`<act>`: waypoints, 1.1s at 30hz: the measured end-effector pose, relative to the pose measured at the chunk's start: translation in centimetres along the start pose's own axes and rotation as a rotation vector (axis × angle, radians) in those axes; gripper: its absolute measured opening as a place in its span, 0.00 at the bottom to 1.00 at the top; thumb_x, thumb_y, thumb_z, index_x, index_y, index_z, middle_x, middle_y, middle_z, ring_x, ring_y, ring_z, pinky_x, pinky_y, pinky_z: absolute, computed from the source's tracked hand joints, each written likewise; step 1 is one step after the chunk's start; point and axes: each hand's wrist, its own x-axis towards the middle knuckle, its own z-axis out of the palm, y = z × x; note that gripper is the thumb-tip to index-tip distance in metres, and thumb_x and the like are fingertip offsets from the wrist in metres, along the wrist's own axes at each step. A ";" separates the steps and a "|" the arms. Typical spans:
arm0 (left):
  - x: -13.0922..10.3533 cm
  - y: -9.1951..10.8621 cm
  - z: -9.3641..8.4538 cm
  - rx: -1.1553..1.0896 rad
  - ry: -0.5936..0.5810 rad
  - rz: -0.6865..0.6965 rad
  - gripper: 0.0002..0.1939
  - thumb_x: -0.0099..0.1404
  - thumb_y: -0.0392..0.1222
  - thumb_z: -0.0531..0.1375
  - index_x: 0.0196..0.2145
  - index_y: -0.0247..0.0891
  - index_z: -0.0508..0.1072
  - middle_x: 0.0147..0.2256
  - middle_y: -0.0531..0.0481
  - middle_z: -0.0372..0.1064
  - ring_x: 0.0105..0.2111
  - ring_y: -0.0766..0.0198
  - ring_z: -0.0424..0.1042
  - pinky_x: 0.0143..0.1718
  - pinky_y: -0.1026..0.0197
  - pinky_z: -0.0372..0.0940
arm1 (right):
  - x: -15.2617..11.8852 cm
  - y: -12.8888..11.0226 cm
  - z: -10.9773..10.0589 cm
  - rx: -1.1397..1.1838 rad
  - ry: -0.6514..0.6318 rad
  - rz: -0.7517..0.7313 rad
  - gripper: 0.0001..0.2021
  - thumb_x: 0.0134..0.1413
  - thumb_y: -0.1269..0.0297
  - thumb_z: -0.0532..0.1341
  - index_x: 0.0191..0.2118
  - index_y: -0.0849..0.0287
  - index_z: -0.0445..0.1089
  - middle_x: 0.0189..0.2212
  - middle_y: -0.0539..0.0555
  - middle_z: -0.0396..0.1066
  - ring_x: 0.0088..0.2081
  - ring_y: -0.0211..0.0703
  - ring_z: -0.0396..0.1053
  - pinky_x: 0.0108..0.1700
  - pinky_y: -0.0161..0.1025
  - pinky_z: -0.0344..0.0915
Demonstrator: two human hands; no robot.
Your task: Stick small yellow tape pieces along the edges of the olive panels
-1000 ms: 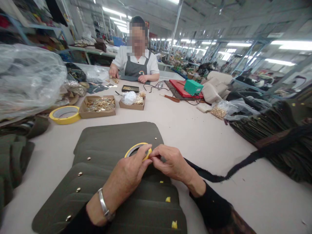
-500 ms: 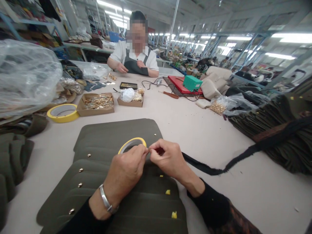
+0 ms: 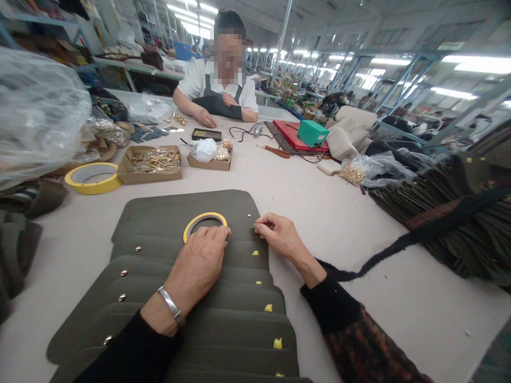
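Observation:
A stack of overlapping dark olive fabric panels lies in front of me, with metal studs along the left and small bits of yellow tape along the right. My left hand is closed around the near side of a yellow tape roll resting over the upper panels. My right hand is pinched at the right edge of the top panel, just beside a small stud. What sits between its fingertips is too small to make out.
Behind the panels stand a box of metal pieces, a smaller box and another yellow tape roll. A co-worker sits opposite. To the right are a green device, a black strip and piled fabric.
My hands have parted: the right moved rightward to the top panel's edge, the left slightly left with the tape roll. The co-worker's hand has lowered to the table. The view shifted slightly.

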 end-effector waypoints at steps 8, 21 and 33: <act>-0.2 0.6 -0.6 -0.039 -0.105 -0.016 0.09 0.69 0.36 0.50 0.45 0.37 0.66 0.37 0.46 0.69 0.39 0.54 0.67 0.42 0.51 0.63 | 0.0 0.5 -0.9 0.323 -0.188 0.251 0.05 0.49 0.65 0.63 0.32 0.61 0.71 0.22 0.50 0.73 0.23 0.34 0.70 0.28 0.32 0.67; -0.4 0.7 -0.6 -0.065 -0.070 0.013 0.10 0.69 0.35 0.49 0.45 0.37 0.66 0.37 0.46 0.69 0.38 0.56 0.67 0.40 0.54 0.64 | -1.1 0.4 -1.1 -0.016 -0.367 0.216 0.04 0.50 0.68 0.61 0.29 0.61 0.73 0.17 0.47 0.68 0.16 0.31 0.62 0.17 0.27 0.55; -0.4 0.6 -0.5 -0.087 -0.069 0.009 0.10 0.69 0.35 0.49 0.44 0.36 0.67 0.38 0.46 0.70 0.39 0.56 0.67 0.41 0.53 0.64 | -1.5 -0.6 -1.6 -0.419 -0.189 -0.084 0.10 0.53 0.66 0.64 0.42 0.61 0.71 0.21 0.49 0.72 0.25 0.39 0.68 0.30 0.35 0.60</act>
